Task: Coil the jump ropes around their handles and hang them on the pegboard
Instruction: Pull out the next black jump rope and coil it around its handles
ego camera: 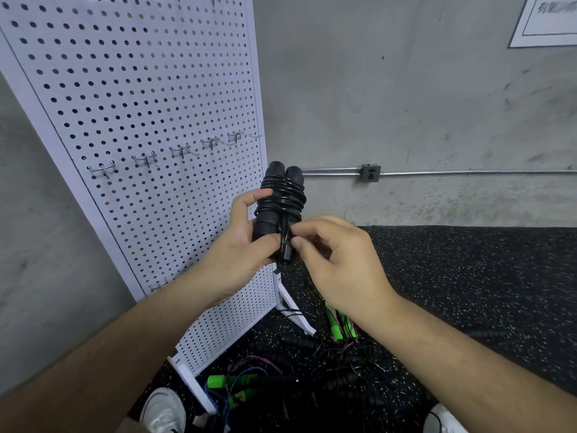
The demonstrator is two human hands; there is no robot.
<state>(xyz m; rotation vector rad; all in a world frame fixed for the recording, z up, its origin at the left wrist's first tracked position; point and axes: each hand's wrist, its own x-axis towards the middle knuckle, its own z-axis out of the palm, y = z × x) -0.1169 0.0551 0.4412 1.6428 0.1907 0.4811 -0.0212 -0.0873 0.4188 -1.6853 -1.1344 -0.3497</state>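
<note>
Finishing the wrap looks like the step in hand: the black jump rope point(282, 201) is already coiled round its two handles, held upright in front of the white pegboard point(140, 104). The left hand point(240, 248) grips the lower part of the handles, fingers curled round them, while the right hand point(338, 260) pinches the loose end of the cord just beside the left thumb, so the two hands nearly meet. My guess is the end needs tucking under a coil, then the bundle goes onto one of the hooks point(145, 159) in the row to the left, all bare. How the end is secured is hidden behind the fingers. On the near floor a tangle of ropes point(312, 364) with green handles point(338, 326) waits; their count is hard to make out.
</note>
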